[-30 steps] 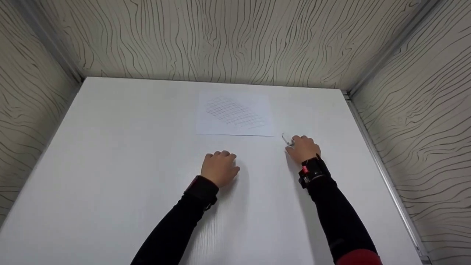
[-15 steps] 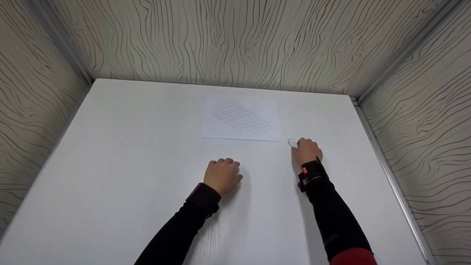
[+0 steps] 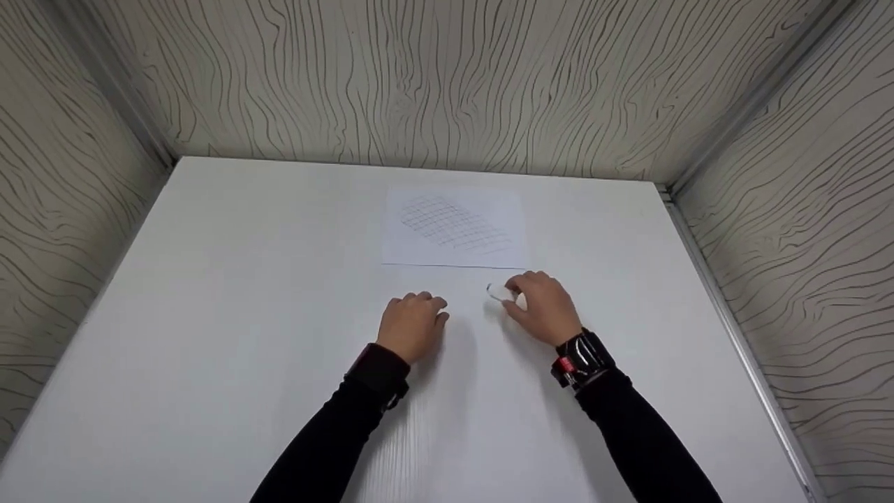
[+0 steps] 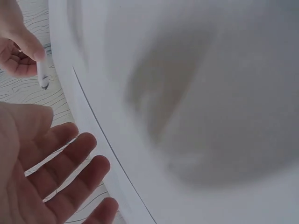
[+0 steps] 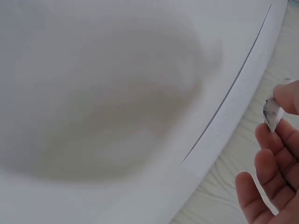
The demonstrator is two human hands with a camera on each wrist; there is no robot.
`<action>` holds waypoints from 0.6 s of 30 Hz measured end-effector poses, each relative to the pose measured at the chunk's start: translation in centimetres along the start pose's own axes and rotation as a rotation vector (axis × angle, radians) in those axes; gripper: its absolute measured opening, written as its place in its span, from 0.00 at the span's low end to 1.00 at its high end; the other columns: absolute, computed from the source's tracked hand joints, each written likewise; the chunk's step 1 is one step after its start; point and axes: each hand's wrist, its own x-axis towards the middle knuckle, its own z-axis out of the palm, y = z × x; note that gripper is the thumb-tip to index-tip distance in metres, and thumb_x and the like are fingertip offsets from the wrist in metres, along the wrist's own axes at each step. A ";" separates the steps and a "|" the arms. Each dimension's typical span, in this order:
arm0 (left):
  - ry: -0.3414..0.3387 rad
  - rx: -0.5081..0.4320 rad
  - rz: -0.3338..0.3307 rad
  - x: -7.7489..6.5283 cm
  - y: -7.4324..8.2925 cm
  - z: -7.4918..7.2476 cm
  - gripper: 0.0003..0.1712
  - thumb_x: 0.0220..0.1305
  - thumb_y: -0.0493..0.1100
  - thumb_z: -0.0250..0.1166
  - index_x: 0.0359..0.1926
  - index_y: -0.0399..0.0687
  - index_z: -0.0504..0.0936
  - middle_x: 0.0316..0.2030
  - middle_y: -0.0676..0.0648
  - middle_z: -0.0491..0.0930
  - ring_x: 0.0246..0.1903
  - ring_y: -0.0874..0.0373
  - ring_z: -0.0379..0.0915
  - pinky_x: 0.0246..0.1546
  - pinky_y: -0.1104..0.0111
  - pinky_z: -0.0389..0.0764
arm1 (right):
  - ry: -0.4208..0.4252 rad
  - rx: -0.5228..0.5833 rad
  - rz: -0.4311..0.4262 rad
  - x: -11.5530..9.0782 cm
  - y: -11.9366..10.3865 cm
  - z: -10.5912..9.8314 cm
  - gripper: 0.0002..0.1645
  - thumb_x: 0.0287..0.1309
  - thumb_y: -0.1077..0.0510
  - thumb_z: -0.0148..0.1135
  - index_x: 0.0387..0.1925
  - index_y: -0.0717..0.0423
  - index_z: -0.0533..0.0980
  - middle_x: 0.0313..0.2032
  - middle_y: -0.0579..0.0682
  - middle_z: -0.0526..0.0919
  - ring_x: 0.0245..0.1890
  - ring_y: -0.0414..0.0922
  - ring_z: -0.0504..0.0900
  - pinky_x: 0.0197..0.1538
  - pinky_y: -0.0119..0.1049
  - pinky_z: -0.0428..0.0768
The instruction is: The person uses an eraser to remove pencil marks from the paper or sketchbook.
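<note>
My right hand pinches a small white eraser between thumb and forefinger, just above the table in front of the paper. In the right wrist view the eraser has dark smudges on its end. My left hand is held over the table to the left, its fingers relaxed and apart, with nothing in it. A white sheet of paper lies flat beyond both hands. Thin crossing pencil-like lines cover its middle. Part of the eraser is hidden behind the right fingers.
The white table stretches widely around both hands. Wood-grain patterned panels stand along its back and sides, with a metal rail at the right edge. Both wrists wear black straps with cameras.
My right hand has moved left, from beside the paper's right corner to below its front edge, bringing the white eraser along. The left hand has barely moved.
</note>
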 end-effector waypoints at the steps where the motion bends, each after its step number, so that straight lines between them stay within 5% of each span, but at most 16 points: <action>1: -0.002 -0.021 -0.007 0.0 -0.1 -0.2 0.12 0.61 0.48 0.59 0.42 0.51 0.83 0.36 0.49 0.83 0.37 0.52 0.79 0.38 0.57 0.78 | -0.005 0.005 -0.031 -0.1 -0.8 0.1 0.13 0.48 0.52 0.67 0.36 0.53 0.79 0.29 0.45 0.80 0.34 0.45 0.76 0.39 0.41 0.75; 9: -0.095 -0.189 -0.059 0.1 -0.1 -0.4 0.18 0.63 0.56 0.55 0.45 0.51 0.81 0.33 0.52 0.82 0.31 0.60 0.77 0.31 0.67 0.77 | 0.011 0.019 -0.207 -0.5 -4.3 1.4 0.13 0.47 0.51 0.68 0.36 0.49 0.78 0.29 0.42 0.79 0.33 0.41 0.75 0.39 0.38 0.73; 18: -0.131 -0.315 -0.125 -0.4 -1.0 0.0 0.11 0.58 0.51 0.62 0.33 0.50 0.81 0.24 0.55 0.78 0.22 0.63 0.69 0.25 0.70 0.71 | -0.011 0.061 -0.306 -0.7 -5.7 2.5 0.13 0.49 0.51 0.67 0.37 0.49 0.77 0.30 0.41 0.79 0.33 0.39 0.75 0.37 0.37 0.72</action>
